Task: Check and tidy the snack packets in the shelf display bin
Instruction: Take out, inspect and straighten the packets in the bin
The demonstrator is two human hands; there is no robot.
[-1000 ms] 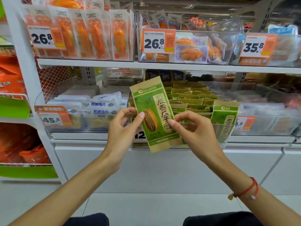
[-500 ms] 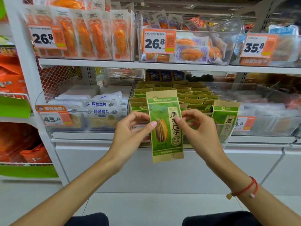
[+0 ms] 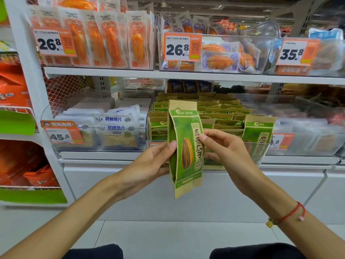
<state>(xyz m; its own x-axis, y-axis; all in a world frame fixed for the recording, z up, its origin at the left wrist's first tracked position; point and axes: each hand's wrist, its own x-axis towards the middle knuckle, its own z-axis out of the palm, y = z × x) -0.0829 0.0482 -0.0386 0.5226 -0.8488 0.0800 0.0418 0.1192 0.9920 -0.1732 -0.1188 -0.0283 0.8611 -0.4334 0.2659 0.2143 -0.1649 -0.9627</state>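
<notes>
Both hands, left hand (image 3: 151,163) and right hand (image 3: 226,153), still pinch seed packet (image 3: 184,146), now upright, turned edge-on before the bin (image 3: 261,146).

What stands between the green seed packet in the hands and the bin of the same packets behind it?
Nothing visible. Both hands, left hand and right hand, hold the packet upright in front of the clear bin. The bin's top is open. One packet leans at its front right corner, beside the path.
</notes>
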